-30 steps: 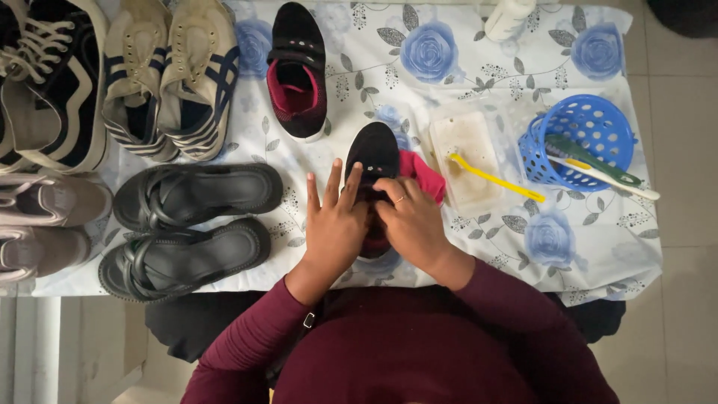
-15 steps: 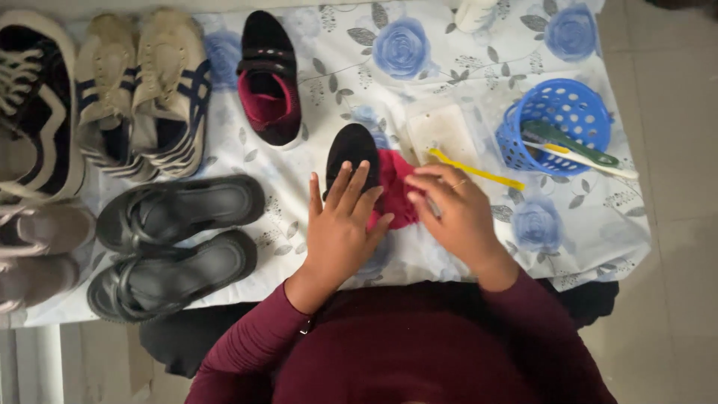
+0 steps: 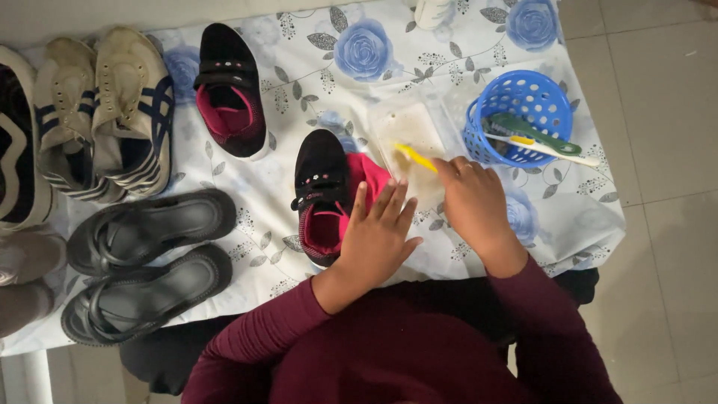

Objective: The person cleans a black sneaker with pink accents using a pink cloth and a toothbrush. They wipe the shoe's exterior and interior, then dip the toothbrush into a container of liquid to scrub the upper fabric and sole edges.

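Rose-printed cloth (image 3: 464, 45) covers the table, shoes lined along it. From the head view, the left hand (image 3: 374, 239) lies flat, fingers spread, on a black-and-pink shoe (image 3: 323, 196) near the table's front edge. The right hand (image 3: 473, 202) pinches a yellow brush (image 3: 416, 157) over a clear tray (image 3: 410, 131), beside a blue basket (image 3: 523, 93).

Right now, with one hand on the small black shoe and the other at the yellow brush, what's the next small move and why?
Probably lift the yellow brush off the clear tray: the right hand already touches its handle, and the left hand steadies the black and pink shoe.
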